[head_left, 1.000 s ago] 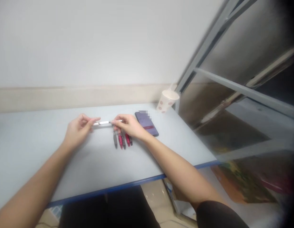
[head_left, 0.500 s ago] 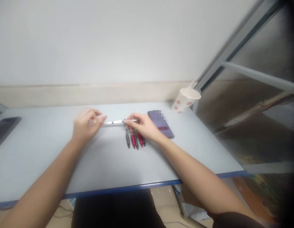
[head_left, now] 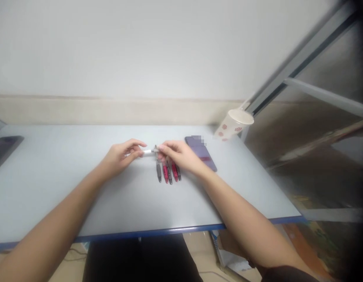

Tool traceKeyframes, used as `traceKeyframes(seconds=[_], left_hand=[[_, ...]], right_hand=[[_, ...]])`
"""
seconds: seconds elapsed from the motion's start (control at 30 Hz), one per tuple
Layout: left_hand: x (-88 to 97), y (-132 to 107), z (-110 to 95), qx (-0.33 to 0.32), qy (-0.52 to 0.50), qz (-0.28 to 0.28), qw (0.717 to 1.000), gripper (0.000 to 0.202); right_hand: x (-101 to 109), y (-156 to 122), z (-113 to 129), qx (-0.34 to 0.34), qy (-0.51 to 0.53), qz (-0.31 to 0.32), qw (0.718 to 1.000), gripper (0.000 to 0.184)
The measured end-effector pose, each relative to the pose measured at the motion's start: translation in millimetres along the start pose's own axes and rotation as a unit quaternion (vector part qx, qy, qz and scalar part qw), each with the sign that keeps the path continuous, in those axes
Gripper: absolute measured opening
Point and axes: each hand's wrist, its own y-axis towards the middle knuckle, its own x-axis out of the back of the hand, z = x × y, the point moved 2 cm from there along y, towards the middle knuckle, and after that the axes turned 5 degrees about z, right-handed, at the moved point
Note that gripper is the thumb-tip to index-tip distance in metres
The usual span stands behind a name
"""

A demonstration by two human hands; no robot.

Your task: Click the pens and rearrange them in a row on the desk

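A white pen [head_left: 148, 152] is held crosswise in narrow pinches by the left hand [head_left: 120, 158] and right hand [head_left: 180, 154] (long axis parallel to the table's front edge [head_left: 146, 232]), just above a row of pens [head_left: 169, 171]

Grey table [head_left: 46, 188] — 5 pens [head_left: 169, 171], 2 phones [head_left: 200, 152]

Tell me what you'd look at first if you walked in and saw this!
First you'd spot the left hand and right hand meeting over the middle of the grey table, with a white pen between them. Just below lie red and grey pens in a row. Off to the right are a purple phone and a flowery paper cup.
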Motion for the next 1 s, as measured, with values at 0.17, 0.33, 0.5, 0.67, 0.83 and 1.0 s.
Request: traceKeyframes(seconds=[0.17,0.33,0.5,0.67,0.83,1.0], left_hand=[[-0.3,0.0,0.0,0.009,-0.025,-0.026,0.999,0.031],[0.0,0.0,1.8,0.004,-0.022,-0.041,0.999,0.032],[0.6,-0.8,6.1,0.018,-0.004,-0.002,1.0,0.035],[-1.6,2.2,10.6,-0.011,0.054,0.006,0.998,0.035],[-4.1,3.4,6.3,-0.012,0.082,0.001,0.997,0.034],[-3.3,2.6,4.0,-0.003,0.086,-0.003,0.996,0.033]], right_hand=[[1.8,3.1,0.3,0.077,-0.022,-0.054,0.995,0.025],[6.9,4.5,0.0,0.037,-0.045,-0.054,0.997,0.036],[14.6,0.9,7.1,0.097,-0.025,-0.107,0.989,0.022],[12.7,1.9,4.5,0.093,0.008,-0.145,0.985,0.029],[10.0,2.4,4.9,0.157,-0.021,-0.238,0.958,0.036],[16.8,1.2,7.0,0.162,-0.03,-0.263,0.951,0.033]])
